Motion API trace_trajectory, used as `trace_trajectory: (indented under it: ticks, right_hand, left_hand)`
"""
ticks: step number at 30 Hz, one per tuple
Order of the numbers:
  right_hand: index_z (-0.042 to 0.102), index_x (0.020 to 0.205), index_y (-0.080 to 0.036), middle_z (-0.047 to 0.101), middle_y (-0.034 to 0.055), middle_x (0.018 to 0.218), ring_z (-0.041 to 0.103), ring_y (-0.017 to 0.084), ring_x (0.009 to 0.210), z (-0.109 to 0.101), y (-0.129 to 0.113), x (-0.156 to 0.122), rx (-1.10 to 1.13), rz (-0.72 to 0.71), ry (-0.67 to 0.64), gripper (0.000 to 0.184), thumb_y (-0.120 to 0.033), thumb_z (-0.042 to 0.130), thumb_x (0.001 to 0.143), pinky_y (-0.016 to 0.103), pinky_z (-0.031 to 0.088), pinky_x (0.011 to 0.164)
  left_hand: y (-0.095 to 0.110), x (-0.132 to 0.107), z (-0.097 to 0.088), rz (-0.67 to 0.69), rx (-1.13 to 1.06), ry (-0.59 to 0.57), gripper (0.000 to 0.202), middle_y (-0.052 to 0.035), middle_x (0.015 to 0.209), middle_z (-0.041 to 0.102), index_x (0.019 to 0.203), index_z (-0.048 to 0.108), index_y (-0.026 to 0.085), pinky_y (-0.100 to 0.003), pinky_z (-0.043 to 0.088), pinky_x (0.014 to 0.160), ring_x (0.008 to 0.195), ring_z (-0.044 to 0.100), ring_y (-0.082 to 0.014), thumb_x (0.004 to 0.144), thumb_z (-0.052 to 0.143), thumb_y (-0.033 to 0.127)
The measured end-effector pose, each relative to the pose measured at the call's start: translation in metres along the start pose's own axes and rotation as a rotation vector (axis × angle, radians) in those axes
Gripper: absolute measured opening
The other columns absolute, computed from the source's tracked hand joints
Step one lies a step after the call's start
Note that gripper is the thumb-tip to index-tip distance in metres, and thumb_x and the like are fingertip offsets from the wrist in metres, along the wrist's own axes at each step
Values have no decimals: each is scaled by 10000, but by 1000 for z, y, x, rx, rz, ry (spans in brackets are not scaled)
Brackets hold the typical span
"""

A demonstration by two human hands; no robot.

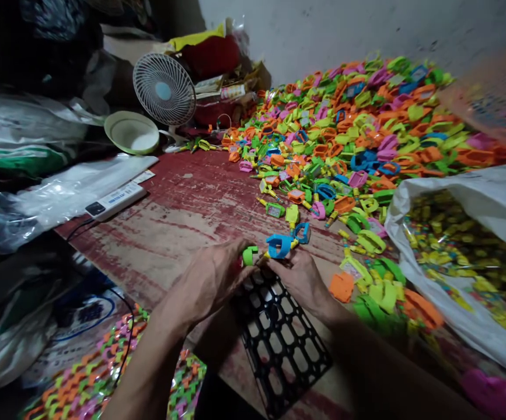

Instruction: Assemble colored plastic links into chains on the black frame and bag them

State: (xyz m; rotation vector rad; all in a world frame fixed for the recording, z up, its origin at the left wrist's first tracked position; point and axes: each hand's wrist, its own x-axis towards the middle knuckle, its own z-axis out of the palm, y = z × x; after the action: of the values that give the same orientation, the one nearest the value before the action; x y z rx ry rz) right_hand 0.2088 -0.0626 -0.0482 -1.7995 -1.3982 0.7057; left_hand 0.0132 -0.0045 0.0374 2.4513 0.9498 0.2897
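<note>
My left hand (211, 277) is closed, its fingertips around a small bright green plastic piece (250, 255). My right hand (302, 281) pinches a blue toy watch (279, 246) with a curved band. A thin yellow part sticks out from it toward my left fingers. The two hands nearly meet over the far end of a black plastic grid tray (274, 344), which slopes toward me. Just beyond my right fingers lies another blue toy watch (302, 233), beside a yellow one (292, 214). My fingers partly hide where the held pieces meet.
A large heap of colourful toy watches (344, 128) covers the table's far right. At right stands a white sack (463, 198) of small yellow parts. A fan (164, 88), a bowl (132, 133), a power strip (116, 201) and plastic bags (73, 189) occupy the left side.
</note>
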Motion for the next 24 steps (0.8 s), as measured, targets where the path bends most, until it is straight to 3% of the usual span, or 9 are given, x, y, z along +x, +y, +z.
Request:
trace_trajectory:
  ticks: [5, 11, 17, 21, 24]
  right_hand:
    - [761, 920, -276, 743, 29, 770, 662, 203, 664, 5, 0, -8, -185, -88, 76, 222, -408, 584, 895, 277, 438, 593]
    - [725, 884, -207, 742, 57, 818, 653, 186, 693, 10, 1, -8, -272, -310, 88, 225, -184, 502, 865, 272, 434, 654]
    - [695, 949, -197, 748, 75, 904, 693, 203, 813, 14, 2, -6, -328, -314, 58, 235, -154, 471, 892, 270, 477, 775]
    - [678, 986, -208, 747, 72, 964, 697, 203, 897, 19, 5, -6, -299, -344, 55, 262, -112, 457, 883, 261, 494, 840]
    - [662, 1006, -199, 740, 82, 962, 691, 210, 895, 22, 7, -6, -295, -364, 66, 273, -102, 433, 893, 282, 506, 853]
  left_hand:
    - [0, 1, 0, -14, -35, -9, 210, -32, 871, 689, 1064, 582, 213, -252, 412, 604, 664, 603, -160, 976, 481, 375]
    - [5, 3, -5, -49, 7, -58, 155, -30, 867, 685, 1023, 586, 203, -264, 419, 636, 692, 620, -168, 948, 507, 313]
    - [4, 2, -2, -39, 46, -1, 164, -7, 749, 624, 954, 546, 201, -276, 376, 590, 610, 569, -165, 886, 484, 337]
    - [2, 1, 3, -29, 57, 59, 214, 18, 721, 589, 1040, 489, 207, -277, 362, 578, 594, 555, -165, 859, 481, 321]
    - [5, 2, 2, -22, 82, 34, 244, 7, 757, 619, 1095, 503, 213, -282, 375, 590, 616, 580, -173, 880, 472, 324]
